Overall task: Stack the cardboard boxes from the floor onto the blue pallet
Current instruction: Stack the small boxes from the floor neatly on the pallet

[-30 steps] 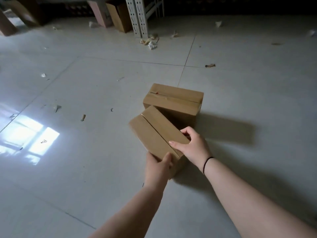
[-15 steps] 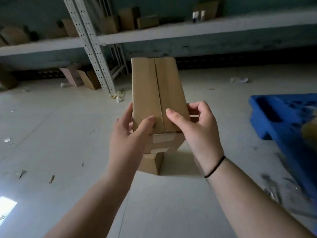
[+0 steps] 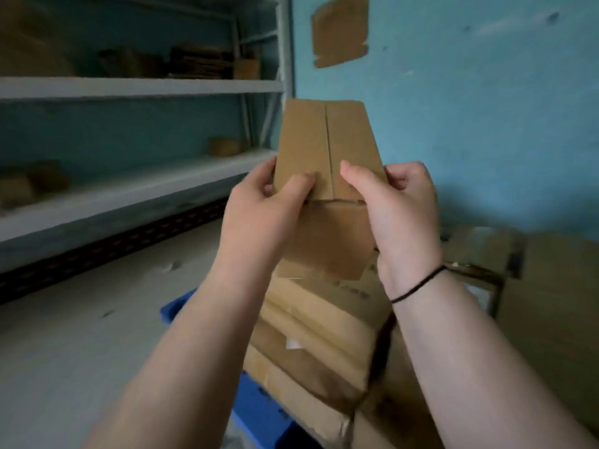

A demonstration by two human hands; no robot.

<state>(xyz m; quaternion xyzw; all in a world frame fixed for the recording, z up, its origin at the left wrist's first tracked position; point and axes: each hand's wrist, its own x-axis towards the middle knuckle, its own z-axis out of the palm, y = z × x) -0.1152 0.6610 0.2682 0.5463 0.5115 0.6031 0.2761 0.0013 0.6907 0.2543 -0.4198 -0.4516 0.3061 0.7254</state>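
Box held up in both hands, over the stack on the pallet.
Left hand grips the near left edge, thumb flat on top, fingers curled round the side. Right hand does the same on the right edge; black band on that wrist. Box is in the air, top seam facing the camera. Below it: stacked boxes on the blue pallet. Shelves to the left, blue wall behind.
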